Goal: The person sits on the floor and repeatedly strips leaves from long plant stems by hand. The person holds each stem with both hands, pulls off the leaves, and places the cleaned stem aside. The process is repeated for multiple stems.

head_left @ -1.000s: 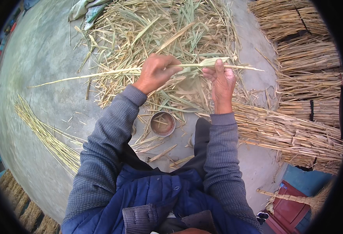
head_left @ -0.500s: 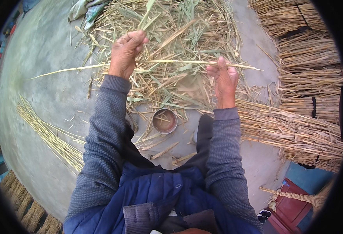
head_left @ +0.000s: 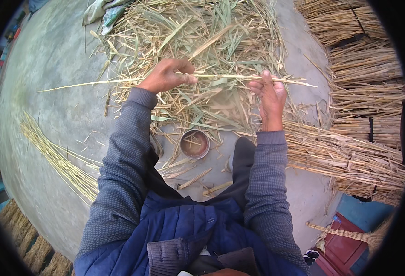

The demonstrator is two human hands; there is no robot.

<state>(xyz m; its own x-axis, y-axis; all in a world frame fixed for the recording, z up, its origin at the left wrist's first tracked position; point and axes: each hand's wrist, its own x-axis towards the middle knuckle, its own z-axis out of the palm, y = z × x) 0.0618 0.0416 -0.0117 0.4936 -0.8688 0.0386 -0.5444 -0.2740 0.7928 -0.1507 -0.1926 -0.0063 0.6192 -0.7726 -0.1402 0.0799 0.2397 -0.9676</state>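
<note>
the left hand (head_left: pixel 168 76) and right hand (head_left: pixel 269 94) each pinch one long straw stalk (head_left: pixel 221 77), held level above the straw pile (head_left: pixel 202 41); a small round tin (head_left: pixel 194 144) sits below the pile.

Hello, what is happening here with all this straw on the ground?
A person in a blue vest and grey sleeves holds one long pale reed stalk level between both hands. The left hand grips it in a fist; the right hand holds it farther along. Below lies a loose heap of dry stalks and leaves. A small round metal bowl stands on the concrete ground, and tied straw bundles lie to the right.
</note>
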